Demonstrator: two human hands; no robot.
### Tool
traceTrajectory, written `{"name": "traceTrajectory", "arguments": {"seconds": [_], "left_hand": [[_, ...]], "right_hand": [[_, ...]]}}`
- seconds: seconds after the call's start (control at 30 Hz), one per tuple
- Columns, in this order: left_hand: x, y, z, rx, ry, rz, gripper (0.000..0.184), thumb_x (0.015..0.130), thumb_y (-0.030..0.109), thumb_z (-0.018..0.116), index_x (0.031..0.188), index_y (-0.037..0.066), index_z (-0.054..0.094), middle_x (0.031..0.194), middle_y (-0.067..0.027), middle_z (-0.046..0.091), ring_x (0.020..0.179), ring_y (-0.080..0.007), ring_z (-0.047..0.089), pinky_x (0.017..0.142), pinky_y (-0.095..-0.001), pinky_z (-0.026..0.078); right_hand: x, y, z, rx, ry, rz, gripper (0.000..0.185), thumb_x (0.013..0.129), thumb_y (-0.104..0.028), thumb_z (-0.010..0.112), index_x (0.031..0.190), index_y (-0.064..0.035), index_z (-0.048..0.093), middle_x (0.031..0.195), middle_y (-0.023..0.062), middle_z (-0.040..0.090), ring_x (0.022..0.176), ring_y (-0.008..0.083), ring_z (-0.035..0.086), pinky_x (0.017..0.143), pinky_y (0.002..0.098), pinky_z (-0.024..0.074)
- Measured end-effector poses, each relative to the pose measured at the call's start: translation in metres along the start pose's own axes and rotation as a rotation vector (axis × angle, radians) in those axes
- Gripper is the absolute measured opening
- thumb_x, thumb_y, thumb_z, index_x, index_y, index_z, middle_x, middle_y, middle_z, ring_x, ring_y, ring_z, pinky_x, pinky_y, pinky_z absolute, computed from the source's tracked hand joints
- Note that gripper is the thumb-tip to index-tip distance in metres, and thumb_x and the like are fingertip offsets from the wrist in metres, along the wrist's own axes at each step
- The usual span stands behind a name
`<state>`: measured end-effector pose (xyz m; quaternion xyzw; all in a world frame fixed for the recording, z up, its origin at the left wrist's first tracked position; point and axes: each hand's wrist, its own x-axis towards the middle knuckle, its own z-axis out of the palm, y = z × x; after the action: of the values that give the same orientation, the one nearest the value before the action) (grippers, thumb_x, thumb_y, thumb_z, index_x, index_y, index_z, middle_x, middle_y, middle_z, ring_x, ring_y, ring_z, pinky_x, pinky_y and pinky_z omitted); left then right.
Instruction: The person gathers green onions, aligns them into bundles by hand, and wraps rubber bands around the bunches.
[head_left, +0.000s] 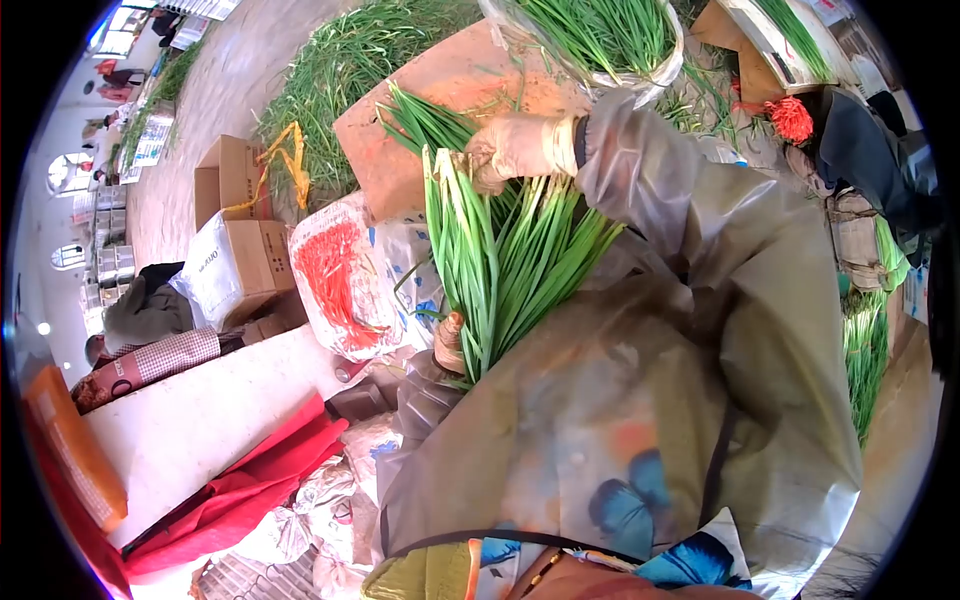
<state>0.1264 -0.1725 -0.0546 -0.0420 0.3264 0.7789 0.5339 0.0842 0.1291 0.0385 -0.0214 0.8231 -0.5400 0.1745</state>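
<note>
A bunch of long green garlic chives [500, 270] is spread in front of my chest, its pale stem ends at the top. My left hand [449, 343] is closed around its lower leafy part, mostly hidden behind the leaves. My right hand [515, 148], in a pale glove, is closed at the stem ends. More green leaves [425, 118] stick out to the left beyond its fingers. A translucent raincoat-like smock [600, 400] covers my arms and torso. Just left of the bunch, a heap of red ties [340, 280] lies on a printed sack [395, 265].
An orange-brown board [385, 150] lies beyond my hands, with a pile of loose greens [350, 60] behind it. A white bag full of greens [600, 40] stands at the top. Cardboard box [255, 255] and white board [220, 410] are at left. Tied greens [865, 360] sit at right.
</note>
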Motion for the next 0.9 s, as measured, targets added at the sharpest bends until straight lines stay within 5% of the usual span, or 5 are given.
{"name": "traceTrajectory", "arguments": {"seconds": [0.27,0.33,0.53,0.67,0.9], "left_hand": [[-0.007,-0.002,-0.003,-0.001,0.059,0.007,0.069,0.070,0.038,0.074,0.121,0.000,0.048,0.111,-0.0127,0.058,0.099,-0.0269,0.057,0.089,-0.0404,0.046],[-0.007,-0.004,-0.014,0.009,0.061,-0.006,0.067,0.070,0.038,0.074,0.120,0.000,0.049,0.110,-0.0134,0.059,0.099,-0.0276,0.057,0.089,-0.0411,0.046],[-0.008,-0.004,-0.008,-0.020,0.008,0.125,0.078,0.071,0.045,0.071,0.131,0.006,0.040,0.127,-0.0106,0.048,0.114,-0.0271,0.047,0.099,-0.0428,0.036],[-0.005,0.000,0.022,-0.085,-0.009,0.367,0.080,0.073,0.042,0.070,0.137,0.013,0.032,0.130,-0.0092,0.044,0.116,-0.0279,0.046,0.098,-0.0439,0.037],[-0.005,0.001,0.010,-0.125,-0.051,0.329,0.081,0.073,0.040,0.071,0.138,0.013,0.030,0.132,-0.0087,0.043,0.117,-0.0273,0.044,0.099,-0.0439,0.036]], "right_hand": [[-0.040,0.005,-0.005,-0.360,0.298,0.108,0.011,0.080,-0.018,0.061,0.084,-0.0078,0.062,0.078,0.0015,0.063,0.070,0.0135,0.057,0.070,0.0277,0.0452],[-0.043,0.063,-0.035,-0.440,0.586,-0.224,0.013,0.082,-0.020,0.060,0.086,-0.0082,0.061,0.079,0.0046,0.063,0.072,0.0158,0.059,0.070,0.0307,0.0463],[-0.126,0.101,-0.152,-0.967,0.705,0.692,0.023,0.084,-0.028,0.055,0.096,-0.0105,0.062,0.094,0.0147,0.063,0.088,0.0294,0.062,0.073,0.0392,0.0476],[-0.121,0.069,-0.096,-1.058,0.299,0.746,0.034,0.084,-0.030,0.055,0.112,-0.0120,0.057,0.098,0.0144,0.063,0.091,0.0295,0.060,0.082,0.0373,0.0457],[-0.040,0.039,-0.013,-0.057,0.260,0.126,0.061,0.083,-0.052,0.054,0.123,-0.0059,0.051,0.113,0.0156,0.059,0.105,0.0217,0.055,0.091,0.0335,0.0421]]}}
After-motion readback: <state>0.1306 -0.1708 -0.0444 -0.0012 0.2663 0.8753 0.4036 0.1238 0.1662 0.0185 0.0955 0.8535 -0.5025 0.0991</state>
